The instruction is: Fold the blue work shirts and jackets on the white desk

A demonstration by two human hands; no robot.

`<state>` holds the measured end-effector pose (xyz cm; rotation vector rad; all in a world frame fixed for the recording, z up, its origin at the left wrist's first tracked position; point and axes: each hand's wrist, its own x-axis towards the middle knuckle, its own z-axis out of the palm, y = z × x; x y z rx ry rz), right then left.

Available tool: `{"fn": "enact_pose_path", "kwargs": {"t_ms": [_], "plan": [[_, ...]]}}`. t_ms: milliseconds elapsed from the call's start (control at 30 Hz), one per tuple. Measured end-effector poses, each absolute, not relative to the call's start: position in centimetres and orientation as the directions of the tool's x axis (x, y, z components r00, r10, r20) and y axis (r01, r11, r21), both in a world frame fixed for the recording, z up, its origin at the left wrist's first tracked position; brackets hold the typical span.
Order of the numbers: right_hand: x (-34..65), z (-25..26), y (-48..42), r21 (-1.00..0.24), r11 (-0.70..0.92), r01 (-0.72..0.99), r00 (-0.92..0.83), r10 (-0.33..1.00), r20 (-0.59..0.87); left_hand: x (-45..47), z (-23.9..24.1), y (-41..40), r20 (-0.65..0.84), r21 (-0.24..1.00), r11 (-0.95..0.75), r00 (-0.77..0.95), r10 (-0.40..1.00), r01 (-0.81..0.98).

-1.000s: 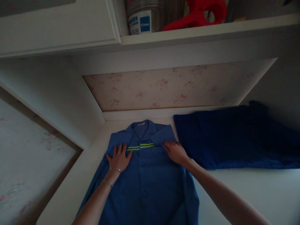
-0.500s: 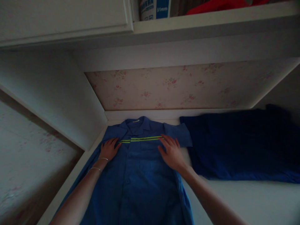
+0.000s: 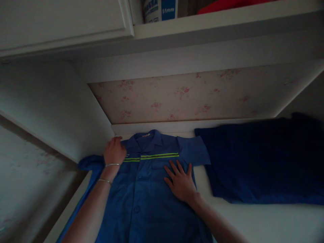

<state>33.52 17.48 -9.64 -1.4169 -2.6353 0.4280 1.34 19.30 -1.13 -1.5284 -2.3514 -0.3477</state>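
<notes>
A blue short-sleeved work shirt point(image 3: 146, 189) lies front up, its collar at the far end and yellow-green stripes across the chest. My left hand point(image 3: 115, 153), with two thin bracelets at the wrist, is at the shoulder on the left side. Its fingers are bent and closed on the fabric, partly hidden behind the hand. The sleeve on that side sticks out to the left past the edge of the white surface. My right hand point(image 3: 181, 180) rests flat with spread fingers on the chest, just below the stripe and by the pocket flap.
A folded dark blue garment point(image 3: 260, 162) lies to the right, touching the shirt's right sleeve. White surface point(image 3: 265, 219) shows below it. Overhead, a shelf point(image 3: 215, 25) holds a package marked 51mm point(image 3: 160, 11) and a red item point(image 3: 227, 5). A side panel point(image 3: 63, 101) stands left.
My left hand has moved up and left from the stripe to the shoulder, and the left sleeve now spreads outward. My right hand has slid down off the stripe, still flat.
</notes>
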Motion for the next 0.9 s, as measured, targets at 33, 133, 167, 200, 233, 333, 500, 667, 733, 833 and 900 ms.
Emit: {"fn": "enact_pose_path", "kwargs": {"t_ms": [33,133,167,200,233,333,500,667,733,833,900], "plan": [[33.5,-9.5,17.4,-0.310,0.519,0.797,-0.555,0.831,-0.037,2.8,-2.4,21.0,0.320,0.047,0.335,-0.332,0.887,0.941],[33.9,-9.3,17.0,-0.347,0.510,0.787,-0.556,0.830,-0.040,5.5,-6.5,25.5,0.166,0.073,0.263,-0.272,0.948,0.962],[34.1,-9.2,16.8,-0.366,0.506,0.781,-0.555,0.831,-0.037,5.7,-7.8,26.6,0.118,0.081,0.266,-0.274,0.954,0.961],[34.2,-9.1,16.7,-0.387,0.500,0.774,-0.555,0.831,-0.035,5.6,-8.8,27.6,0.076,0.087,0.276,-0.282,0.956,0.957],[34.3,-9.0,16.5,-0.411,0.493,0.767,-0.553,0.832,-0.035,5.2,-9.6,28.4,0.041,0.090,0.286,-0.290,0.956,0.954],[34.1,-8.4,16.6,-0.511,0.478,0.715,-0.572,0.820,-0.034,3.2,-11.0,30.2,-0.013,0.093,0.297,-0.298,0.955,0.950],[34.1,-7.6,19.6,-0.887,0.237,0.397,-0.608,0.792,-0.060,1.1,-10.8,31.8,-0.032,0.108,0.275,-0.273,0.962,0.955],[40.8,-6.6,24.4,-0.993,-0.100,0.060,-0.396,0.911,-0.116,2.7,-8.6,31.4,0.060,0.084,0.241,-0.246,0.967,0.967],[45.9,-5.7,26.8,-0.973,-0.020,0.229,-0.248,0.966,-0.078,4.6,-7.3,30.7,0.127,0.072,0.208,-0.216,0.968,0.976],[55.3,-3.3,31.1,-0.801,-0.053,0.597,0.088,0.996,0.000,9.4,-5.6,29.0,0.197,0.087,0.143,-0.158,0.968,0.986],[62.0,-1.4,33.7,-0.726,-0.113,0.678,0.242,0.967,0.075,14.3,-4.7,27.4,0.180,0.229,0.078,-0.121,0.976,0.970]]}}
